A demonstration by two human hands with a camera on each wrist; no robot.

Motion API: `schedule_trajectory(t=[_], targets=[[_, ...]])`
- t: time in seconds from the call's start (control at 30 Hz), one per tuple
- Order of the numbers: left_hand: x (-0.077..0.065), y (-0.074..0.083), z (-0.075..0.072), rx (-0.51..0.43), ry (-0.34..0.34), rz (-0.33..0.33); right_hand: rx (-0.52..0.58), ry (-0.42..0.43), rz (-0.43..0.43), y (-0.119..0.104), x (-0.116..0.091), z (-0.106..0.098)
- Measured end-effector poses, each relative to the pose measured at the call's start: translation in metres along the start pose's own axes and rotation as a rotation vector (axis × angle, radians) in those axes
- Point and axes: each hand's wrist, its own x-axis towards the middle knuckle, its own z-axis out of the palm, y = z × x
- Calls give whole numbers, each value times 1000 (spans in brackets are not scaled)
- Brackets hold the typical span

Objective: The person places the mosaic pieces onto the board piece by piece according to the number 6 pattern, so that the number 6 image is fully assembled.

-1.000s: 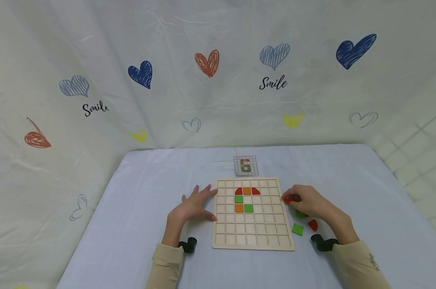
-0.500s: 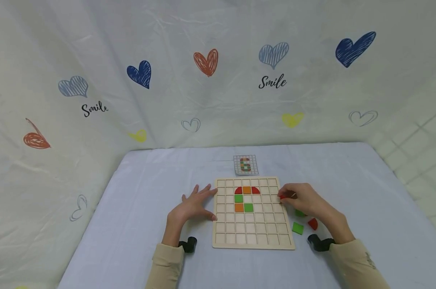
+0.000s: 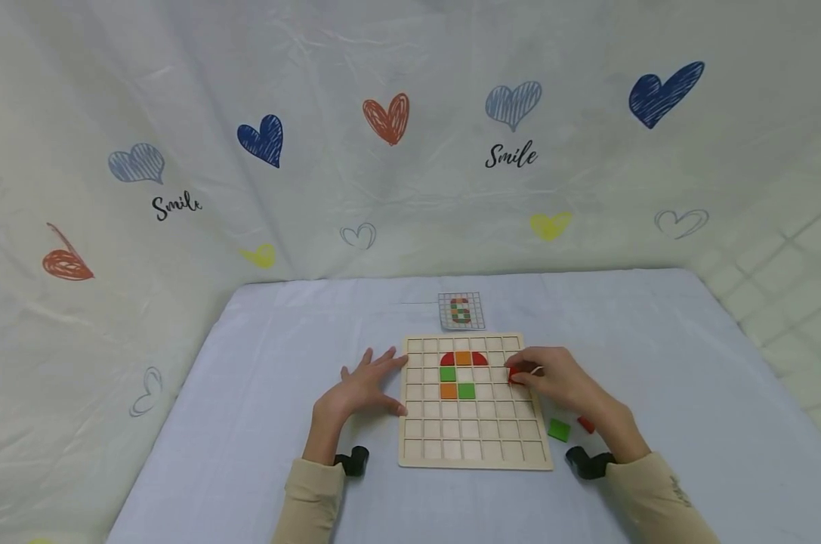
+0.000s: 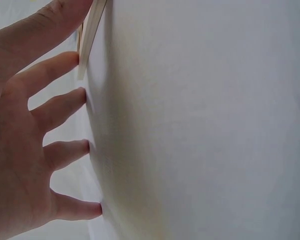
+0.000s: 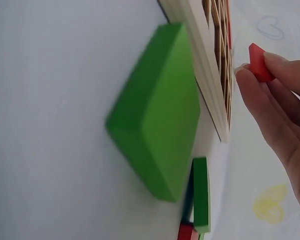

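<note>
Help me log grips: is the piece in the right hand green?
No, the right hand pinches a red piece between thumb and fingers.

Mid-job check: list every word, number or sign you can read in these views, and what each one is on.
"Smile": on the white backdrop, left of centre in the head view.
"Smile": on the same backdrop, right of centre.
Dark marking on the right sleeve: too small to read.
Card beyond the board: coloured pattern, perhaps a 6; no lettering readable.
</note>
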Motion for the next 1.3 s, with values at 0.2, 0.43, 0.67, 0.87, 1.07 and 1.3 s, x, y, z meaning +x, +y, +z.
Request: schedule_trajectory(t=[0.2,0.43,0.67,0.87,1.07,1.3], targets=[[-2,-2,-1,-8,8,2,1,14,-50,-7,4,6],[-1,-1,3,-11,0,6,-20,29,-59,-10,2,13],[-1,0,3,-2,6,4,-7,6,-43,-15,3,15],[-1,-3,2,3,9,8,-20,-64,-30,-25,14,17],[1,-4,1,8,9,14,-5,-133,-30,-31,25,21],[2,-3,1,26,-6,-7,-32,-182,-38,-30,33,27]])
